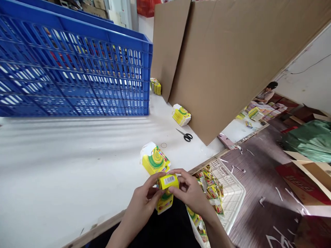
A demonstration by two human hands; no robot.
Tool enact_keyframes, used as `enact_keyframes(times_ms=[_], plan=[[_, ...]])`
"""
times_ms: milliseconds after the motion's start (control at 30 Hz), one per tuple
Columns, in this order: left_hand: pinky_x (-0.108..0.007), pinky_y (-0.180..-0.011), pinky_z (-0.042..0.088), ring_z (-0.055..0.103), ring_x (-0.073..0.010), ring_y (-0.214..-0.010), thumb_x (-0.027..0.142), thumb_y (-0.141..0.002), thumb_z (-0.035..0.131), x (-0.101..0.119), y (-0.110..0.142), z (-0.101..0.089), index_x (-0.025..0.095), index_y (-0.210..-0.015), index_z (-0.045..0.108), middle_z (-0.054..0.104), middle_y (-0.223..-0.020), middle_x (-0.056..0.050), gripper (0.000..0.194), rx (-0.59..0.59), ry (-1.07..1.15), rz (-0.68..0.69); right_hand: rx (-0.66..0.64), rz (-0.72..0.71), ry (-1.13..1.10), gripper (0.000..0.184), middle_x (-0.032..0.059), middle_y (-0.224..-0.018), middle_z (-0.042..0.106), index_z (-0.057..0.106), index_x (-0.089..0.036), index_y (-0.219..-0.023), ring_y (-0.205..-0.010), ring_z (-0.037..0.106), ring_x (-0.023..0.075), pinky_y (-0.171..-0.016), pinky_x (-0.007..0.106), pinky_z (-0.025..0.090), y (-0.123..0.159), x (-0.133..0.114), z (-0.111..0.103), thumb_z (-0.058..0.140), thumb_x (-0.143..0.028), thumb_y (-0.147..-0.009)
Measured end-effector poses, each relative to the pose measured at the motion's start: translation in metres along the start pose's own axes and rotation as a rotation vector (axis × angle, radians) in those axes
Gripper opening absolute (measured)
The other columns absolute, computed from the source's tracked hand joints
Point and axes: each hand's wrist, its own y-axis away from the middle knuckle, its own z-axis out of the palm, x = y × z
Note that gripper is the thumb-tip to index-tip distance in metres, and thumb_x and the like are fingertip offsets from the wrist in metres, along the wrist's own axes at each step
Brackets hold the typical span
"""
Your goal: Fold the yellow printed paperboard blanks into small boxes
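Between my two hands is a small yellow carton (165,203) with a barcode on its upper panel, held just off the table's front edge. My left hand (144,196) grips its left side, thumb and forefinger pinched on the cardboard. From the right, my right hand (190,189) holds the barcode panel with thumb and fingers. Whether anything is inside the carton cannot be seen. Just beyond my hands, a stack of flat yellow cartons (155,160) lies on the white table (77,165).
A blue crate (77,69) stands at the back left. Tall cardboard sheets (219,62) rise behind black scissors (187,137) and another carton stack (181,115). Below the table edge, a white basket (234,193) holds many small packets. A person (267,93) sits far right.
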Motion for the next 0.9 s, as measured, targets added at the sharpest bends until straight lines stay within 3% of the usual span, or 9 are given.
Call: enact_keyframes(times_ms=[167,400,467,567,633,700,800,900], plan=[[-0.028,-0.073,0.054,0.069,-0.021,-0.08,0.033,-0.086,0.058,0.003,0.001,0.003,0.025,-0.13,0.051,0.072,-0.09,-0.005,0.044,-0.072,-0.063,-0.002,0.078,0.051,0.184,0.025,-0.0117,-0.051,0.043,0.054,-0.023,-0.106,-0.045,0.036,0.008,-0.047,0.019,0.026,-0.006,0.006,0.009,0.06,-0.023,-0.081],[-0.031,-0.078,0.055,0.069,-0.0204,-0.087,0.03,-0.086,0.06,0.01,0.0,0.0,0.025,-0.131,0.047,0.068,-0.117,-0.008,0.047,-0.079,0.153,-0.023,0.089,-0.023,0.197,0.032,-0.0127,-0.046,0.037,0.057,-0.02,-0.112,-0.043,0.033,0.0085,-0.047,0.02,0.027,-0.003,0.014,0.008,0.064,-0.031,-0.083],[-0.032,-0.078,0.055,0.07,-0.0206,-0.087,0.028,-0.085,0.063,0.01,0.0,0.0,0.024,-0.129,0.049,0.068,-0.115,-0.008,0.047,-0.102,0.223,-0.029,0.123,-0.069,0.161,0.028,-0.0086,-0.051,0.046,0.063,-0.02,-0.11,-0.046,0.039,0.0094,-0.048,0.021,0.031,-0.001,0.015,0.006,0.062,-0.034,-0.086],[-0.032,-0.078,0.056,0.071,-0.0204,-0.086,0.026,-0.083,0.065,0.008,-0.001,0.006,0.024,-0.127,0.052,0.07,-0.112,-0.007,0.046,-0.106,0.269,-0.009,0.219,-0.143,0.104,0.022,0.002,-0.084,0.066,0.069,-0.023,-0.106,-0.065,0.056,0.0131,-0.06,0.024,0.043,0.0,0.014,0.007,0.058,-0.033,-0.089],[-0.032,-0.077,0.057,0.071,-0.0208,-0.086,0.024,-0.082,0.065,0.007,-0.002,0.014,0.023,-0.125,0.054,0.07,-0.112,-0.007,0.044,-0.087,0.249,0.015,0.226,-0.148,0.032,0.021,0.0048,-0.099,0.069,0.069,-0.024,-0.104,-0.08,0.063,0.0167,-0.068,0.027,0.048,0.0,0.011,0.005,0.057,-0.033,-0.09],[-0.034,-0.079,0.058,0.071,-0.0222,-0.09,0.023,-0.083,0.063,0.004,-0.005,0.02,0.022,-0.123,0.056,0.07,-0.114,-0.008,0.041,-0.057,0.177,0.053,0.218,-0.144,0.04,0.02,0.0054,-0.098,0.07,0.07,-0.024,-0.101,-0.086,0.064,0.0195,-0.074,0.03,0.049,0.002,0.009,-0.003,0.057,-0.033,-0.09],[-0.041,-0.096,0.052,0.064,-0.0254,-0.111,0.024,-0.085,0.059,-0.005,-0.012,0.019,0.024,-0.124,0.058,0.065,-0.126,-0.008,0.038,0.069,-0.094,0.167,0.338,-0.134,0.406,0.021,0.0067,-0.092,0.069,0.073,-0.025,-0.096,-0.089,0.06,0.0234,-0.082,0.039,0.046,0.008,0.012,-0.033,0.057,-0.036,-0.089],[-0.051,-0.113,0.033,0.045,-0.0275,-0.133,0.024,-0.086,0.058,-0.017,-0.021,0.009,0.024,-0.124,0.059,0.055,-0.139,-0.009,0.038,0.22,-0.441,0.284,0.571,-0.058,0.784,0.028,0.0128,-0.097,0.064,0.074,-0.022,-0.096,-0.097,0.054,0.0312,-0.088,0.05,0.04,0.009,0.025,-0.059,0.06,-0.043,-0.084]])
